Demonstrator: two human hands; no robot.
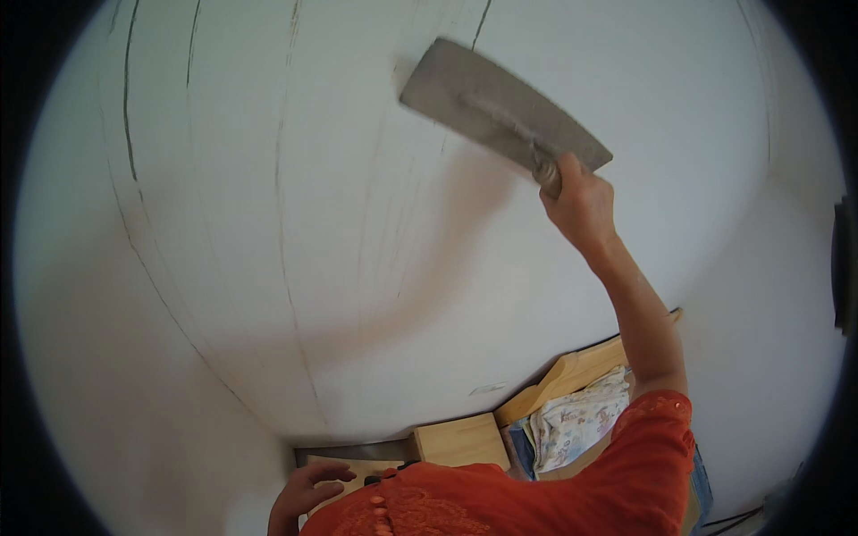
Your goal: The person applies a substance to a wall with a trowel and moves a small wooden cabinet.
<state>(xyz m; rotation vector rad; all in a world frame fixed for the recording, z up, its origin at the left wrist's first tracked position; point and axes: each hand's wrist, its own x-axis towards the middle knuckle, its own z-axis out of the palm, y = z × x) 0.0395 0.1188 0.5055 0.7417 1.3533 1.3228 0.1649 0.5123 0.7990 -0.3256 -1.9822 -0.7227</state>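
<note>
A grey, long rectangular plastering trowel (500, 98) is held up at the white wall (349, 188), its blade slanting down to the right. My right hand (583, 204) grips its handle, with the arm stretched upward. Whether the whole blade touches the wall I cannot tell. Thin dark and brownish streaks run down the wall, several of them left of the trowel. At the lower left, close to my body, my left hand (313, 487) holds nothing, its fingers loosely apart.
Below the wall stand a light wooden cabinet (460, 442) and a bed with a wooden headboard (563, 380). Folded patterned bedding (581, 420) lies on the bed. A small wall plate (488, 389) is set low in the wall. A dark object (841, 268) shows at the right rim.
</note>
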